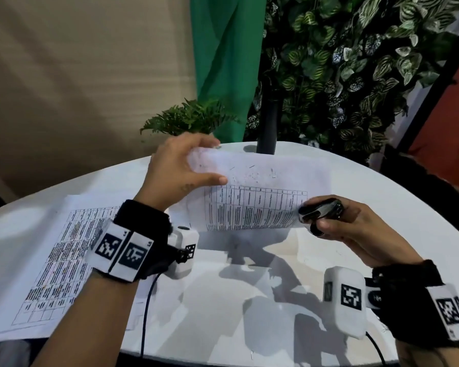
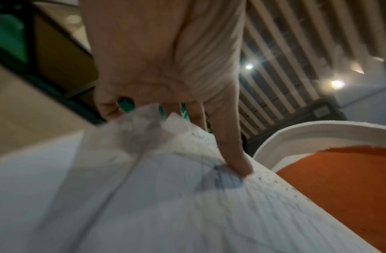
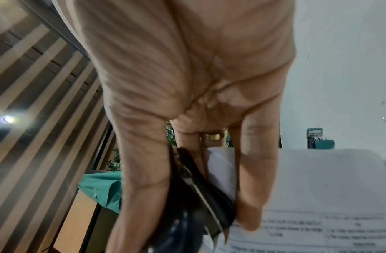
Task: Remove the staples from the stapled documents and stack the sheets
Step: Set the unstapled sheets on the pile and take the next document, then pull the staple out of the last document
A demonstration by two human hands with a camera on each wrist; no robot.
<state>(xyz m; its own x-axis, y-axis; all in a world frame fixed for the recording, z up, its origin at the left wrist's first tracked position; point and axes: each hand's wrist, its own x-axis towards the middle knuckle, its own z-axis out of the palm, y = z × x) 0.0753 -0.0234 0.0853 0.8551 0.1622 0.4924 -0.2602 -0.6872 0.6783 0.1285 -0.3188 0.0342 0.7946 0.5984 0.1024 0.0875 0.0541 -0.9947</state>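
- Both hands held one printed sheet (image 1: 252, 200) in the air above the white counter (image 1: 249, 300).
- Left hand (image 1: 175, 168) pinched the sheet's far left corner between thumb and fingers (image 2: 228, 154).
- Right hand (image 1: 350, 229) gripped a black staple remover (image 1: 321, 209) and pinched the sheet's right edge against it.
- More printed sheets (image 1: 56, 260) lay flat on the counter at the left.
- A teal stapler (image 3: 318, 138) sat on the counter beyond.

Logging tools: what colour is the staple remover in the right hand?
Black staple remover with a metal blade, best in the head view.
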